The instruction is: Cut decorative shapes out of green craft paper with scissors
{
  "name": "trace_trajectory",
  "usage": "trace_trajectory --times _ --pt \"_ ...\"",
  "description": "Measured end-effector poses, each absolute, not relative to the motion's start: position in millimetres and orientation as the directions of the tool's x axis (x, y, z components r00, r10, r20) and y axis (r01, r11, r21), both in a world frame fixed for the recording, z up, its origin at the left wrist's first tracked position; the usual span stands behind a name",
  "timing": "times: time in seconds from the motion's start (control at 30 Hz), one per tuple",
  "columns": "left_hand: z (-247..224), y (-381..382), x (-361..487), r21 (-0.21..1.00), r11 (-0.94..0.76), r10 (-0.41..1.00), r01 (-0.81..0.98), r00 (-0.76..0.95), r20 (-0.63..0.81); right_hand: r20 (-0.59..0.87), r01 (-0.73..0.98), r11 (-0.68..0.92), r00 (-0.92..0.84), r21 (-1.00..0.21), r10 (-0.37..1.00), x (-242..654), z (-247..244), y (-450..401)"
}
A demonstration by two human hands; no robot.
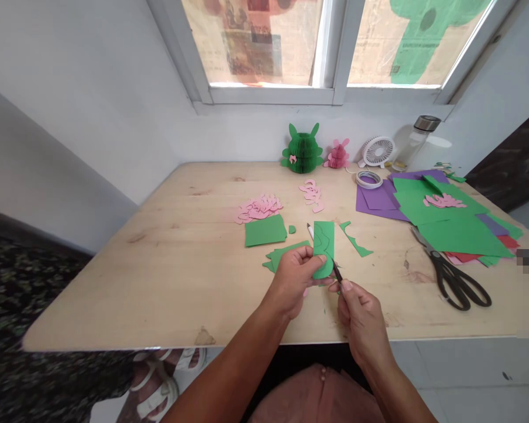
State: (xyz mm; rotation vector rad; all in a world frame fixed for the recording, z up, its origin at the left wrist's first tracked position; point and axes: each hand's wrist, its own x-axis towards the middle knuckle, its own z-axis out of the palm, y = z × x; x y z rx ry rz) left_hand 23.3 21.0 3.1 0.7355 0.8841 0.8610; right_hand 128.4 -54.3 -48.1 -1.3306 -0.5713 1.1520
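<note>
My left hand (297, 273) pinches a piece of green paper (323, 238) between thumb and fingers. A pencilled curvy outline shows on the paper, and its lower end is rounded. My right hand (362, 311) is closed on small dark scissors (337, 272), their blades at the paper's lower right edge; the handles are mostly hidden by my fingers. Behind the paper lies a white pen (310, 231), partly covered. Green paper pieces (286, 254) rest under and beside my left hand. To the right is a thin curved green offcut (355, 239).
Pink cutouts (260, 207) and a green paper stack (265, 230) lie left. Large black-handled scissors (454, 276) lie right, near green sheets (458, 229) and purple sheets (374, 200). A green paper figure (302, 151), white fan (378, 151) and bottle (412, 147) stand by the wall.
</note>
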Motion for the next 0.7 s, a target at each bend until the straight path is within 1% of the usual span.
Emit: trace_trajectory --times 0.37,0.7 --pt "1.9 21.9 20.4 0.813 0.484 0.856 -0.322 0.365 -0.365 -0.311 -0.326 -0.2 0.338 -0.924 0.888 129.3 -46.8 -59.5" --pt "2.8 19.5 17.9 0.826 0.49 0.841 -0.278 0.401 -0.364 -0.281 -0.325 -0.173 0.322 -0.93 0.904 127.2 -47.8 -60.5"
